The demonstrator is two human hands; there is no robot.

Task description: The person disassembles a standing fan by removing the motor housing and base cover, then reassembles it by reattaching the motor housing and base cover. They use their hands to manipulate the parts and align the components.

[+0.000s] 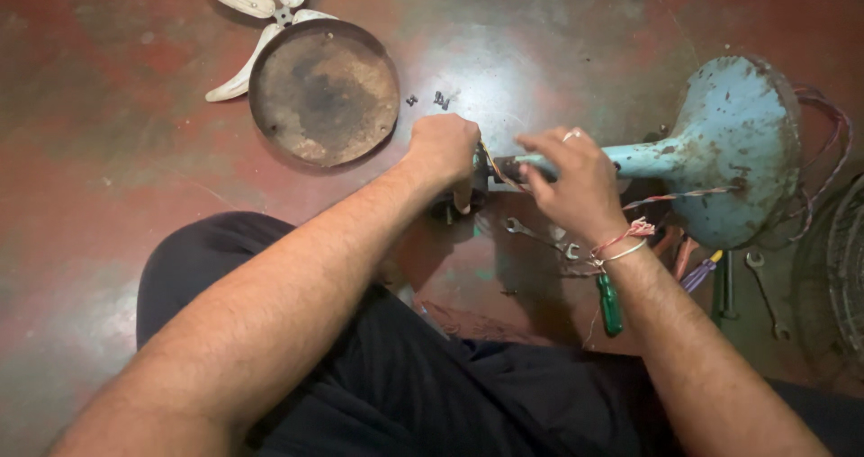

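Note:
A light blue fan stand lies on its side on the red floor, its round base (pixel 738 142) at the right and its pole (pixel 643 158) pointing left. My left hand (pixel 444 151) is closed around a dark part at the pole's end. My right hand (pixel 569 180) pinches thin wires by the pole's tip, fingers curled over the pole. A twisted red and white wire (pixel 679 196) runs along the stand to my right wrist.
A rusty round metal plate (pixel 324 91) lies at the upper left, partly over white fan blades (pixel 243 7). Small screws (pixel 439 100) lie beside it. A spanner (pixel 535 235), a green-handled screwdriver (pixel 610 302) and other tools (pixel 765 295) rest below the stand. A wire fan guard (pixel 846 268) is at the right edge.

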